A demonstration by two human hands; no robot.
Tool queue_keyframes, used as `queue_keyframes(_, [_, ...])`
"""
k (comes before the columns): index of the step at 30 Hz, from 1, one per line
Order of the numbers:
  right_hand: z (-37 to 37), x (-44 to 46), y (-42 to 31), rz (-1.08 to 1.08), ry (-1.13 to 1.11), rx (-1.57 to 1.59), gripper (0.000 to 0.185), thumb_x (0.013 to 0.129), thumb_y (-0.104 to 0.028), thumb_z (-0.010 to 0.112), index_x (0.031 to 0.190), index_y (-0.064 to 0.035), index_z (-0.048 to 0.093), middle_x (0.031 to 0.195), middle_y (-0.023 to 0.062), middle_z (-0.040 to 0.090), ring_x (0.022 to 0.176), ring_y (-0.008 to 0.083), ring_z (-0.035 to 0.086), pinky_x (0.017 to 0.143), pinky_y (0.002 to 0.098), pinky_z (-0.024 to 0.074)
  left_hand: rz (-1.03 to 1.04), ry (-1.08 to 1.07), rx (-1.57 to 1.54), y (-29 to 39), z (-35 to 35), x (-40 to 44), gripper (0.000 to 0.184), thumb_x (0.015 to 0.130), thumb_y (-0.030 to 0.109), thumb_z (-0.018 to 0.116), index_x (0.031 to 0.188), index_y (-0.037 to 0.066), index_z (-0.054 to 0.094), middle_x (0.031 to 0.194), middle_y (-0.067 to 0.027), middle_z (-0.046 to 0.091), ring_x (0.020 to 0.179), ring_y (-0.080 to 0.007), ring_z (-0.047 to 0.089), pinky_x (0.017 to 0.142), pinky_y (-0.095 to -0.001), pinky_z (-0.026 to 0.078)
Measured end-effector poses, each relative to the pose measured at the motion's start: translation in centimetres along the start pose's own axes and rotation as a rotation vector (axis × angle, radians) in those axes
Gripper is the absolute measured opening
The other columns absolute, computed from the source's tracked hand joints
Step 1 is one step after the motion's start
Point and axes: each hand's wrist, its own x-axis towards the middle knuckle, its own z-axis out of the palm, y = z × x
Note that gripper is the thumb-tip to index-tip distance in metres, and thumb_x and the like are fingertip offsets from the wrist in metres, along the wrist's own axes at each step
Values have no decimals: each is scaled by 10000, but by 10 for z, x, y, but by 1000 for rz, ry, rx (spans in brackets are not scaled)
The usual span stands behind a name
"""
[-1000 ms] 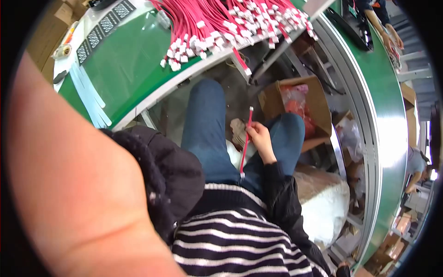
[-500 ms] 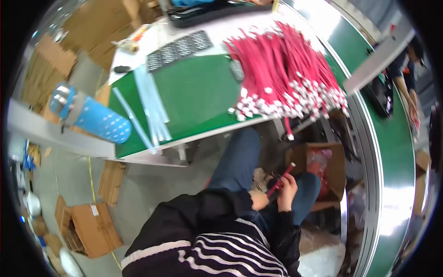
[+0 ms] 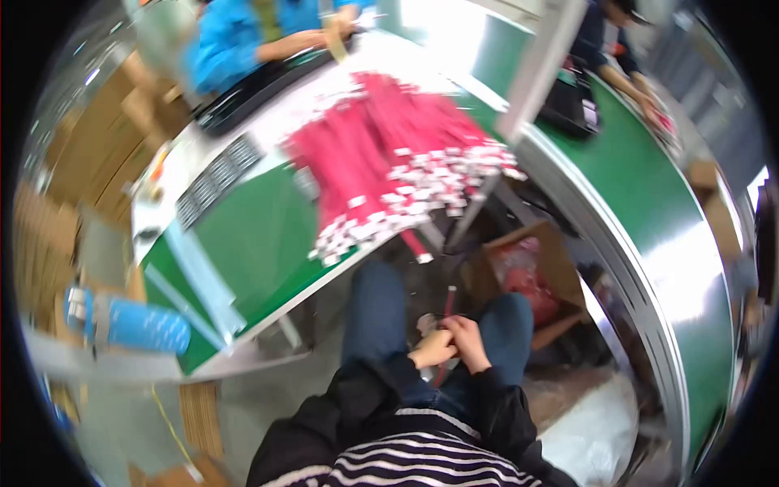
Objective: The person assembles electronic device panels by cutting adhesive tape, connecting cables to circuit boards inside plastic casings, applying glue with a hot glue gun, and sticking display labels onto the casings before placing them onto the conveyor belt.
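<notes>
My left hand [image 3: 433, 349] and my right hand [image 3: 468, 341] meet above my lap, both with curled fingers. They grip a red cable [image 3: 450, 302], which pokes out above the fingers and shows again below them. The fingertips are blurred, so the exact hold is hard to see. In front of me a large pile of red cables [image 3: 381, 134] with white connectors lies fanned out on the table. One cable from the pile hangs over the table's front edge.
The workbench [image 3: 243, 243] has a green mat, pale blue strips [image 3: 199, 268], a dark patterned strip [image 3: 217, 180] and a blue bottle [image 3: 146, 326]. An open cardboard box [image 3: 564, 288] with red contents stands by my right knee. A co-worker in blue [image 3: 223, 49] sits opposite; a conveyor [image 3: 641, 195] runs at right.
My view has swung to the right and up, bringing a co-worker in blue into sight. My hands have come together around the red cable, which now points more upright.
</notes>
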Motion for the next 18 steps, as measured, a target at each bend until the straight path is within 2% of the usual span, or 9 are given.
queue_keyframes(2, [-2, -2, -1, -47, 77, -19, 191, 955, -154, 600, 996, 7, 694, 801, 45, 676, 735, 120, 619, 683, 269, 501, 146, 77, -52, -9, 6, -1, 263, 823, 139, 653, 1026, -28, 656, 952, -223, 712, 860, -339, 697, 773, -431, 539])
queue_keyframes(6, [-8, -6, -17, -150, 252, 144, 180, 968, -164, 589, 979, -10, 679, 778, 28, 668, 684, 113, 612, 629, 259, 485, 220, 7, -82, 25, -14, -9, 245, 879, 153, 623, 1049, -22, 646, 1019, -194, 714, 897, -272, 696, 828, -393, 537])
queue_keyframes(9, [-18, -22, -67, -309, 483, 419, 171, 1002, -179, 570, 981, -36, 662, 764, 17, 653, 591, 69, 552, 534, 221, 415, 172, -117, -1070, 31, -27, -11, 267, 923, 156, 612, 1127, -16, 623, 1169, -163, 681, 1039, -242, 684, 944, -357, 507])
queue_keyframes(10, [-22, -26, -85, -309, 480, 420, 171, 1002, -179, 570, 981, -36, 662, 764, 17, 653, 591, 69, 552, 534, 221, 415, 172, -114, -1069, 33, -32, -11, 267, 923, 156, 612, 1127, -16, 623, 1169, -163, 681, 1039, -242, 684, 944, -357, 507])
queue_keyframes(12, [-27, -37, -127, -448, 479, 488, 192, 1028, -208, 554, 1023, -42, 649, 770, 20, 639, 537, 32, 490, 473, 193, 344, 174, -217, -1257, 38, -39, -12, 300, 944, 176, 603, 1185, -1, 595, 1241, -155, 645, 1088, -228, 658, 990, -358, 482])
queue_keyframes(13, [-23, -45, -154, -442, 465, 481, 192, 1028, -208, 554, 1023, -42, 649, 770, 20, 639, 537, 32, 490, 473, 193, 344, 181, -264, -1352, 38, -41, -15, 317, 954, 187, 598, 1213, 6, 580, 1277, -150, 627, 1113, -220, 644, 1013, -358, 469])
queue_keyframes(14, [-15, -53, -187, -481, 378, 445, 180, 1019, -198, 565, 990, -41, 649, 759, 10, 633, 519, 31, 470, 461, 198, 325, 191, -248, -1360, 37, -39, -18, 317, 954, 187, 598, 1213, 6, 580, 1277, -150, 627, 1113, -220, 644, 1013, -358, 469])
queue_keyframes(17, [19, -60, -284, -569, 92, 217, 199, 1013, -185, 571, 976, -7, 651, 728, 14, 632, 473, 41, 456, 431, 203, 305, 134, -336, -1007, 35, -31, -13, 320, 970, 178, 589, 1241, 9, 563, 1248, -134, 637, 1090, -209, 649, 999, -346, 475])
queue_keyframes(18, [36, -53, -313, -622, 28, 171, 205, 1009, -186, 577, 962, -2, 655, 707, 15, 628, 463, 40, 452, 425, 207, 307, 148, -316, -1008, 35, -28, -13, 320, 970, 178, 589, 1241, 9, 563, 1248, -134, 637, 1090, -209, 649, 999, -346, 475])
